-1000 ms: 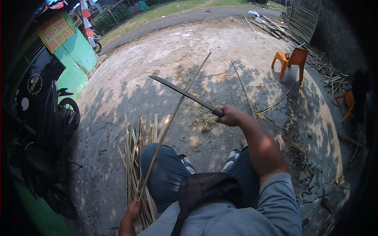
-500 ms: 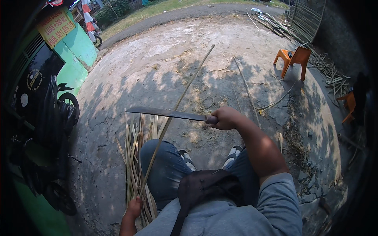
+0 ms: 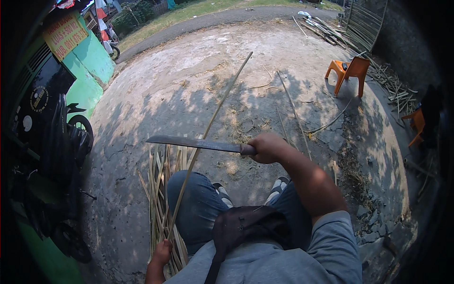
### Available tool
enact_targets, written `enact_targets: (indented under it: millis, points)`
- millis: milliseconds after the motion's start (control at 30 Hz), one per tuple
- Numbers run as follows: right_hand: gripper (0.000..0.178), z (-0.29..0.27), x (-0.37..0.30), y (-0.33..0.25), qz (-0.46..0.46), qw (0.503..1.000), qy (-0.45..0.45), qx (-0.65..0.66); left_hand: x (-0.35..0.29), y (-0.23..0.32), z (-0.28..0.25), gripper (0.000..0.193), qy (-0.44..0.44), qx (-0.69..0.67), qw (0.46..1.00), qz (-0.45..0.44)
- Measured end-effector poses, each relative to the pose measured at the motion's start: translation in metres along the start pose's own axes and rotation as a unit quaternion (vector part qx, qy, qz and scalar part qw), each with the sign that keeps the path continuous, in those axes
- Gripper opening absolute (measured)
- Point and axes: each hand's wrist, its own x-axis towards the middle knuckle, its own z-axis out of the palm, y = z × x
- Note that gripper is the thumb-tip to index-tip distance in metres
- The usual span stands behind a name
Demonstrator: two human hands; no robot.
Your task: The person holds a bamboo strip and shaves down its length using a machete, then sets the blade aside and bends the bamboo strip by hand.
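My right hand [image 3: 268,147] is closed round the handle of a machete [image 3: 198,143], whose long dark blade points left. The blade lies across a long, thin bamboo strip [image 3: 215,111]. Down by my left thigh, my left hand [image 3: 163,251] grips the near end of that strip, which slants up and away to the far right. Beside my left leg lies a bundle of split bamboo strips [image 3: 157,189], partly hidden by my knee and left hand.
Loose bamboo strips [image 3: 294,111] lie on the concrete ahead. An orange plastic chair [image 3: 350,73] stands at far right, with a bamboo pile [image 3: 326,31] beyond it. A second orange chair [image 3: 416,127] is at the right edge. A motorbike [image 3: 66,142] stands at left by a green wall.
My right hand and the machete have moved slightly nearer and left along the strip. My left hand keeps its hold near the same place; the whole view has shifted slightly.
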Motion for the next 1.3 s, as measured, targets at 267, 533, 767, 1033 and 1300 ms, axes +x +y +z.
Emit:
enact_targets:
  millis: [267, 533, 767, 1033, 1300]
  points:
    - [0.029, 0.004, 0.02, 0.057, 0.093, 0.992, 0.024, 0.083, 0.003, -0.001, -0.007, 0.082, -0.004, 0.034, 0.999, -0.011]
    - [0.029, -0.001, 0.009, 0.046, 0.097, 0.987, 0.062, 0.115, 0.007, -0.014, -0.007, 0.082, -0.001, 0.064, 0.998, 0.014]
    - [0.023, -0.004, 0.002, 0.013, 0.009, 1.0, -0.005, -0.021, 0.008, -0.019, -0.001, 0.081, 0.011, 0.03, 0.999, 0.008]
    - [0.026, -0.007, 0.007, 0.04, 0.058, 0.997, 0.011, 0.056, 0.005, -0.015, 0.0, 0.08, 0.022, 0.026, 0.999, -0.004]
    - [0.028, 0.006, 0.008, 0.041, 0.043, 0.994, 0.017, 0.097, 0.002, 0.007, 0.004, 0.08, 0.004, 0.012, 1.0, -0.005]
